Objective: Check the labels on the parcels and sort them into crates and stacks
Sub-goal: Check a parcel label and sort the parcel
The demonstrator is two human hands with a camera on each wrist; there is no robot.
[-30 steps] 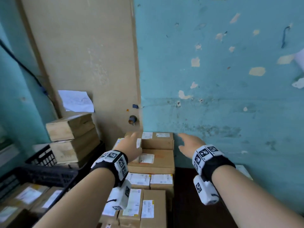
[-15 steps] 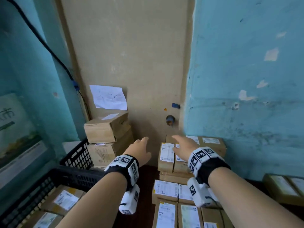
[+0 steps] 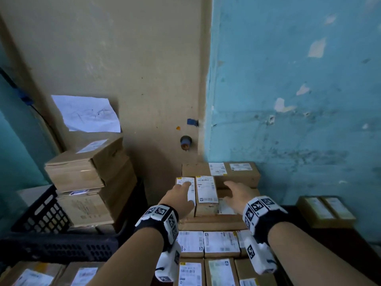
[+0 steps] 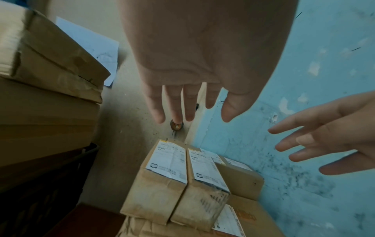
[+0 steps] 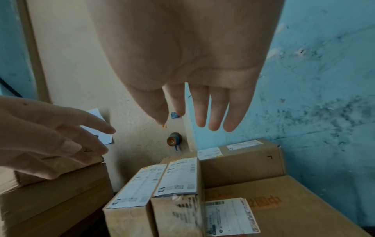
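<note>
While both hands hovered above them, two narrow brown cardboard parcels sat side by side, touching, on top of a stack of bigger flat cartons near the corner where a beige panel (image 3: 127, 65) met a blue wall (image 3: 299, 100). Left parcel (image 3: 190, 196) and right parcel (image 3: 206, 195) each wore a white printed label covering most of the top face; print too small to read. Near end faces looked scuffed and creased in the wrist views. Long axes ran away from the person toward the wall, labels facing up, both parcels lying flat. Behind them lay a wider carton (image 3: 237, 172) turned crosswise, with two small labels on top. Under the pair was a large flat carton (image 5: 284, 200) carrying its own label.

Left hand (image 3: 179, 198) was stretched out palm down over the left parcel, fingers straight and slightly spread, holding nothing; the left wrist view showed a gap between fingertips and label. Right hand (image 3: 237, 193) was likewise flat and spread, palm down, empty, just right of the right parcel and over the large carton, not touching anything.

More labelled parcels lay in rows nearer the person (image 3: 220, 242). To the left, stacked big boxes (image 3: 86, 174) sat by a black crate (image 3: 43, 213).
</note>
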